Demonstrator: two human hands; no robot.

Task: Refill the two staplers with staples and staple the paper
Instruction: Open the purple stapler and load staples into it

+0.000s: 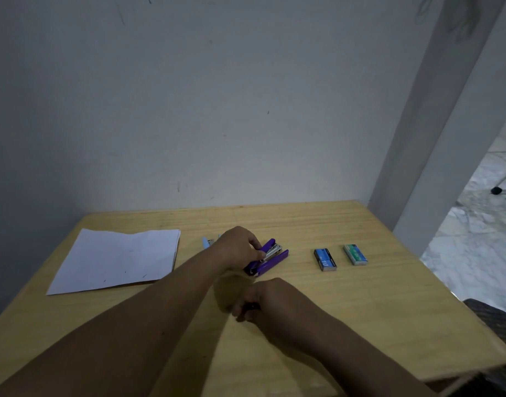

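Note:
A purple stapler [271, 257] lies on the wooden table [360, 310] with its top lifted and the metal magazine showing. My left hand [237, 247] grips its top and rear. A light blue stapler [207, 242] peeks out just behind that hand, mostly hidden. My right hand [263, 302] rests closed on the table nearer to me, with a small dark thing between its fingers that I cannot make out. A stack of white paper [117, 260] lies at the left. Two staple boxes sit at the right, one blue [325, 259] and one green [355, 254].
The table stands against a grey wall [217, 110] at the back, with a pillar [435, 138] at its far right corner. The right table edge drops to a pale tiled floor [475, 239]. A dark woven seat [497, 319] shows at the lower right.

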